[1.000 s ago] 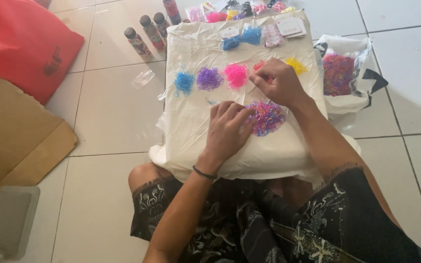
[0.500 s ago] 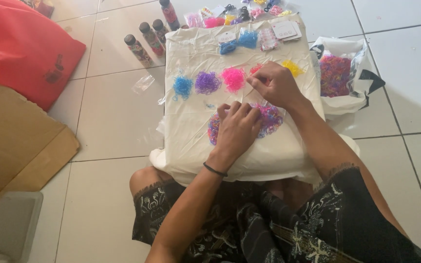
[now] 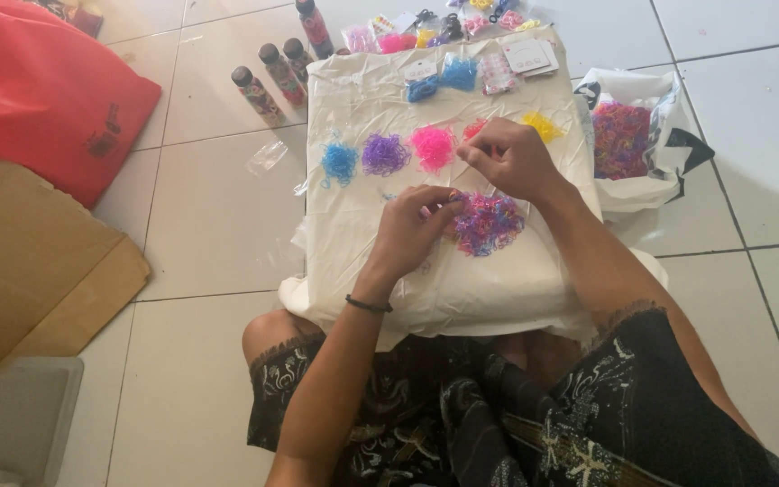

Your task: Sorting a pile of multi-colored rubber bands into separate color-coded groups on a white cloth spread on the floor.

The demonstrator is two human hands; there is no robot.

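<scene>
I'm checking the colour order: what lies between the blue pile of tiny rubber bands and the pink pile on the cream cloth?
In the head view, a purple pile of tiny rubber bands lies between the blue pile and pink pile.

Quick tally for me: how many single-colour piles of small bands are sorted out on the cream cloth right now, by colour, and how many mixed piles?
Blue pile: 1
Purple pile: 1
Pink pile: 1
Red pile, partly hidden by the right hand: 1
Yellow pile: 1
Mixed pile, by the left hand: 1
Total: 6 piles on the cream cloth
</scene>
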